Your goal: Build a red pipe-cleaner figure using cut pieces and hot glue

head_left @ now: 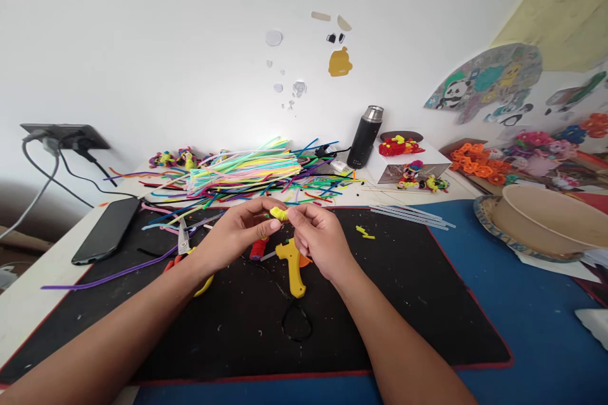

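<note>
Between the fingertips of both hands is a small yellow pipe-cleaner piece (278, 214), bunched or coiled. My left hand (244, 224) pinches its left end with thumb and fingers. The right end is pinched by my right hand (316, 234). Below the hands a yellow glue gun (293, 266) lies on the black mat (228, 335), and a red coiled piece (258, 249) lies to its left. Scissors (183, 237) lie left of my left hand, partly hidden by the wrist. A few short yellow pieces (365, 232) are right of my right hand.
A heap of coloured pipe cleaners (244, 171) lies along the wall. Behind it on the right stand a black flask (365, 139) and a white box (403, 161). A phone (107, 231) is at left, translucent glue sticks (411, 215) and a bowl (551, 221) at right.
</note>
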Motion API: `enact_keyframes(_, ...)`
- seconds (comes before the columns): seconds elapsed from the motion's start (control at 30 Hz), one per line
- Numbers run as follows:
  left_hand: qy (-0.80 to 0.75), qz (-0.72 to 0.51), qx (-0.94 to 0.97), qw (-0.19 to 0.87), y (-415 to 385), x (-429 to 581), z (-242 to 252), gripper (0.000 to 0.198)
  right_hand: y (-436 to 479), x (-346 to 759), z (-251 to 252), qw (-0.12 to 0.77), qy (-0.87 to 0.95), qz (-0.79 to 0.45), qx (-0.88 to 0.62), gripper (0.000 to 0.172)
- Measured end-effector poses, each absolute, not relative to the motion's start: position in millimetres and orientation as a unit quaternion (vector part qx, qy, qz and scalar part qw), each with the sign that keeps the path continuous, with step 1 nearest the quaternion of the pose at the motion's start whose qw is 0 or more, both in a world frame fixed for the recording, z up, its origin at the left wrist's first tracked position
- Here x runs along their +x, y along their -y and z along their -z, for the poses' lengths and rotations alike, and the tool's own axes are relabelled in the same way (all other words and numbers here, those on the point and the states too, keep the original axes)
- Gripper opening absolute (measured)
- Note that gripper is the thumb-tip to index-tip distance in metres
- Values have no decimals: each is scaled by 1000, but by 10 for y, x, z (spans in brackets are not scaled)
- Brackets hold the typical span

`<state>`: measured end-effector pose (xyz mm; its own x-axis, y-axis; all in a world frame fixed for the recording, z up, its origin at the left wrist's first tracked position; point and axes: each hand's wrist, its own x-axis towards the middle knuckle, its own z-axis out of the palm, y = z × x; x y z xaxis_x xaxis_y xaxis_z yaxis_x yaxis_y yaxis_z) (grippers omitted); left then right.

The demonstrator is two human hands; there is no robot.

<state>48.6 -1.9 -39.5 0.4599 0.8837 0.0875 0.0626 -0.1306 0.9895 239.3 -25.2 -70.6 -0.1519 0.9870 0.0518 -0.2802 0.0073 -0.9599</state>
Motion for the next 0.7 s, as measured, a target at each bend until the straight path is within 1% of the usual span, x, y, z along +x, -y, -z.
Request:
enact_keyframes(0.2,-390,-390,631,546,48,550,379,38,248,2384,728,528,470,-605,-367,43)
enact_keyframes(0.33,-391,-393,611,566,40,557,424,40,244,2389,717,529,471,-601,-370,43)
enact_keyframes(0.7,-387,-412,557,608,89,563,413,37,255,2376,706,532,471,-589,-384,42)
